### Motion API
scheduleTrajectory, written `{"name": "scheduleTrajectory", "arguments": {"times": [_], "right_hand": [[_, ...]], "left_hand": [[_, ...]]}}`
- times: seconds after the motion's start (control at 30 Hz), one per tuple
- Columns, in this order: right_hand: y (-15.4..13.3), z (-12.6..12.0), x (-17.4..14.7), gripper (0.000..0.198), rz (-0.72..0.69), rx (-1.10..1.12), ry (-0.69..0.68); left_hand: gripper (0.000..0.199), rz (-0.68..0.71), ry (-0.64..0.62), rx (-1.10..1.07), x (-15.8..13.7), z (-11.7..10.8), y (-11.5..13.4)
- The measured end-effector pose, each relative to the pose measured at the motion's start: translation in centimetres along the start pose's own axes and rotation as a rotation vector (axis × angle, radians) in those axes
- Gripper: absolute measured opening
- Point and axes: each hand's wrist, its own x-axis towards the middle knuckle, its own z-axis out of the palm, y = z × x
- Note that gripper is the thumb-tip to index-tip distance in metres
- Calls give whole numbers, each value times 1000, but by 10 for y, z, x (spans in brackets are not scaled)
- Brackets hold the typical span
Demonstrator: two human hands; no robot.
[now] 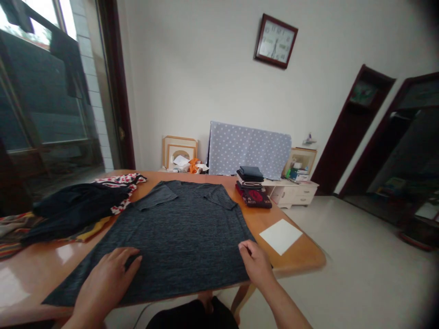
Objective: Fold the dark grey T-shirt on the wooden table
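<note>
A dark grey heathered short-sleeved T-shirt (185, 233) lies spread flat on the wooden table (295, 246), its neck end away from me and its hem along the near edge. My left hand (111, 274) rests palm down on the lower left part of the shirt, thumb apart from the fingers. Over the shirt's lower right edge is my right hand (255, 262), its fingers curled in and the thumb against them. No cloth shows lifted between them, though the undersides of the fingers are hidden.
A loose heap of clothes (82, 205) covers the table's left side. At the far right stands a stack of folded clothes (252, 187), with a white sheet (281, 236) nearer me. Behind the table are a dotted cloth cover (250, 148) and a low white cabinet (298, 194).
</note>
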Motion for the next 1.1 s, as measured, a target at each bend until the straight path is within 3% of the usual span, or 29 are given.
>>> {"name": "scheduleTrajectory", "arguments": {"times": [0.3, 0.47, 1.1], "right_hand": [[22, -7, 14, 47, 394, 500, 131], [28, -11, 15, 53, 518, 867, 232], [46, -9, 11, 42, 546, 895, 290]], "left_hand": [[41, 51, -18, 45, -4, 1, 1], [40, 58, -15, 53, -5, 1, 3], [31, 44, 15, -52, -11, -7, 9]]}}
